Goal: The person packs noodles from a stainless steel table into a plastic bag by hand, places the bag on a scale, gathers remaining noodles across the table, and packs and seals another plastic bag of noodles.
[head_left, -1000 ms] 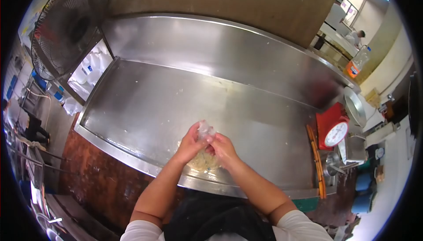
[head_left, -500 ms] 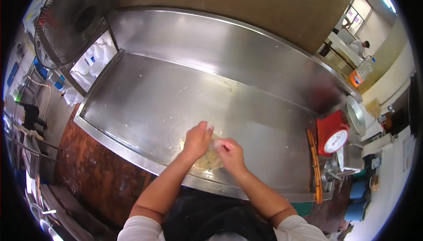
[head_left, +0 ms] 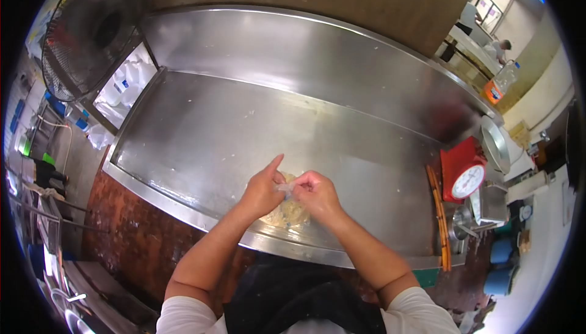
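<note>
On the steel worktop near its front edge sits a clear plastic bag (head_left: 288, 214) with a pale yellowish mass inside. What the mass is, I cannot tell. My left hand (head_left: 262, 192) grips the gathered top of the bag from the left, one finger pointing up and away. My right hand (head_left: 318, 197) pinches the same bunched plastic from the right, its fingertips close to the left ones. Both hands are above the bag's body and partly cover it.
The steel worktop (head_left: 201, 120) has a raised back wall. To the right are a red dial scale (head_left: 462, 168), long wooden sticks (head_left: 438, 218) and a metal container (head_left: 490, 204). A large fan (head_left: 91, 32) stands at left, near white plastic jugs (head_left: 129, 80). Another person (head_left: 497, 48) is far off.
My left hand has turned, with a finger now extended upward. My right hand has moved slightly closer to it at the bag's gathered top. The camera view has shifted a little.
</note>
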The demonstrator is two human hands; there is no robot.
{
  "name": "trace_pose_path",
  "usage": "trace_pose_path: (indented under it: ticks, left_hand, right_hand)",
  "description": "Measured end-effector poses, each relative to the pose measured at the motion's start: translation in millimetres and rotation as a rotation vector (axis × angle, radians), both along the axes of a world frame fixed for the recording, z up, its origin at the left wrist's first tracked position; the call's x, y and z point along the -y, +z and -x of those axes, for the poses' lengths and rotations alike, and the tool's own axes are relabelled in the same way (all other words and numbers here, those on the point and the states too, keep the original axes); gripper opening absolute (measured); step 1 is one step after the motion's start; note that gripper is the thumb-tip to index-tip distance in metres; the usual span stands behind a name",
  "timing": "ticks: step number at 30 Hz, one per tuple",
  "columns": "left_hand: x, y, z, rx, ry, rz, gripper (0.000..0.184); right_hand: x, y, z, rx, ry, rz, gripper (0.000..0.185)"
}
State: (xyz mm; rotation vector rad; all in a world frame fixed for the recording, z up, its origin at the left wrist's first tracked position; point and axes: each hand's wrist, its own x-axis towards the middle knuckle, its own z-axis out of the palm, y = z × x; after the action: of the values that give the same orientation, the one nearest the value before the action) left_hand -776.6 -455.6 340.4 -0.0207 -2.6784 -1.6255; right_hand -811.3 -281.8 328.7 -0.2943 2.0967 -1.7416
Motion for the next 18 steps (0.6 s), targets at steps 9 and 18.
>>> trace_pose_path:
  ticks: [9, 18]
  left_hand:
    - [-8.4, -14.9, -8.4, -0.342, 0.002, 0.603, 0.017]
    - [-20.3, -19.3, -19.5, -0.461, 0.225, 0.363, 0.026]
  right_hand:
    - [1.8, 46.5, -21.6, -0.843, 0.201, -0.41, 0.008]
    - [13.1, -3.5, -0.6, 0.541, -0.172, 0.213, 0.012]
